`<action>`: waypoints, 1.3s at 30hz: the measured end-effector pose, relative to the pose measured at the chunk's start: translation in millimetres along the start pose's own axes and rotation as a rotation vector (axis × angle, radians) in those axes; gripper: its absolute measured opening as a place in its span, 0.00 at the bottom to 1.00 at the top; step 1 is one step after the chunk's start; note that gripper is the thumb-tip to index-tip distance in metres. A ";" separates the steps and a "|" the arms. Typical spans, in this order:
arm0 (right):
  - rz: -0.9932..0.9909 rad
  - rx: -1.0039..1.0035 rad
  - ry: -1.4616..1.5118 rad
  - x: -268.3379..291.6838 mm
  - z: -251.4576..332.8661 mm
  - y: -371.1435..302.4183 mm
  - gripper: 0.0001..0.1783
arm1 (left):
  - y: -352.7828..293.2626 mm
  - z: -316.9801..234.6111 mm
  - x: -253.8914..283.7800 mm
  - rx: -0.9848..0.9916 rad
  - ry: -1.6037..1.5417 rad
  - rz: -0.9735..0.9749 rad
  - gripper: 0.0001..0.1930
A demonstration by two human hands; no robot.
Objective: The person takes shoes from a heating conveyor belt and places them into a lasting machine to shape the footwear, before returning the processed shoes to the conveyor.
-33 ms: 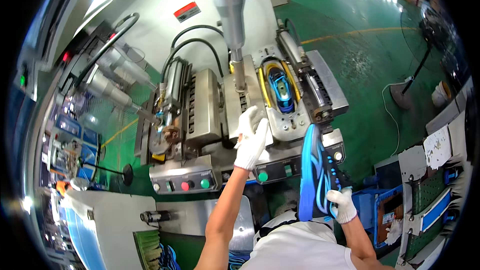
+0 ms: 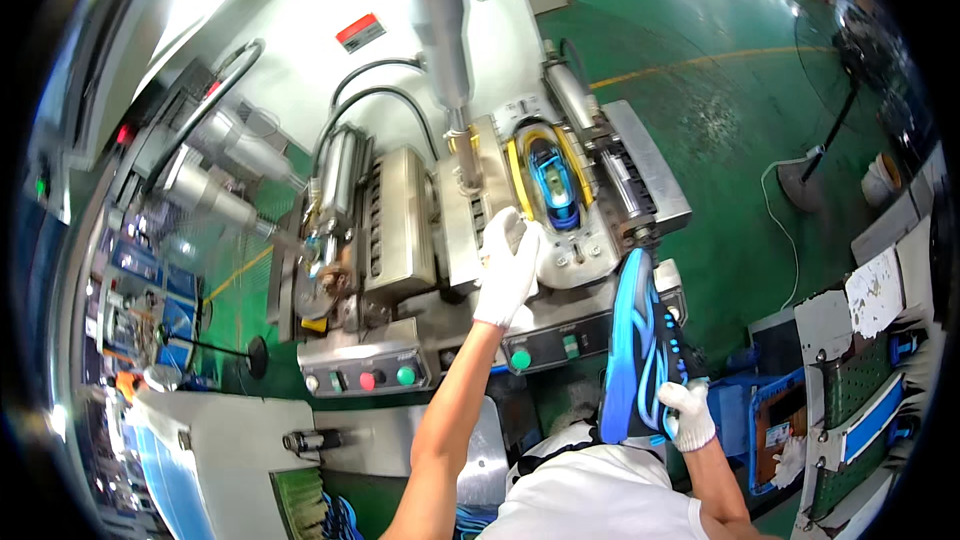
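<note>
Gloved left hand [image 2: 508,270] lay spread, palm down, on the metal plate of the shoe press machine [image 2: 400,230], touching the near edge of the mould cradle [image 2: 590,240], fingers open and holding nothing. Sat in that cradle, just beyond the fingertips: a blue shoe [image 2: 553,180], ringed by a yellow band [image 2: 518,175] and lying lengthwise toward the machine's far side. Rose straight above the plate, close to the left of the cradle: a grey vertical ram [image 2: 445,30]. Right hand [image 2: 686,415], also in a white glove, stayed closed around the heel end of a second blue and black shoe [image 2: 638,340], held upright with its toe pointing up beside the machine's right front corner. Ran along the machine's near edge, below the left wrist: a control panel [image 2: 370,372] with red and green buttons, plus one more green button [image 2: 520,359] just right of the forearm. Stood well apart to the right on the green floor [image 2: 720,90]: a pedestal fan [image 2: 810,165].
</note>
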State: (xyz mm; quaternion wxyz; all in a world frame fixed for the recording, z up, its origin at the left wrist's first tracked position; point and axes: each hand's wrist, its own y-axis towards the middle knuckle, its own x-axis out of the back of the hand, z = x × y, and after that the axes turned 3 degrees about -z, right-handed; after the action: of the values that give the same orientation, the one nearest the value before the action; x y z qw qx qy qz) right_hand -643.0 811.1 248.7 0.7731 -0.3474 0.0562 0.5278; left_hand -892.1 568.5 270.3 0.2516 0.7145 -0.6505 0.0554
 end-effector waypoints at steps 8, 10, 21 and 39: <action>-0.324 -0.087 -0.030 38.2 28.2 -26.0 0.12 | 115.1 123.0 -139.3 0.229 0.577 -0.096 0.44; -0.348 -0.087 0.003 42.3 25.6 -29.8 0.15 | 121.2 129.2 -135.1 0.136 0.596 -0.095 0.45; -0.109 0.214 -0.170 -17.8 55.9 52.9 0.21 | 16.1 16.5 21.7 0.316 -0.138 0.021 0.25; -0.064 0.766 -1.701 -245.1 1.7 442.2 0.25 | -501.0 35.4 153.2 1.180 0.384 -0.686 0.41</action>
State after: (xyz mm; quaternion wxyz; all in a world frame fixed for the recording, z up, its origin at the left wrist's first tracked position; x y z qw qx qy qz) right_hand -1128.6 710.8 149.8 0.6305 0.4330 -0.3680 0.5287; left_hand -398.6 428.7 157.9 -0.0641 0.8739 -0.1943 0.4410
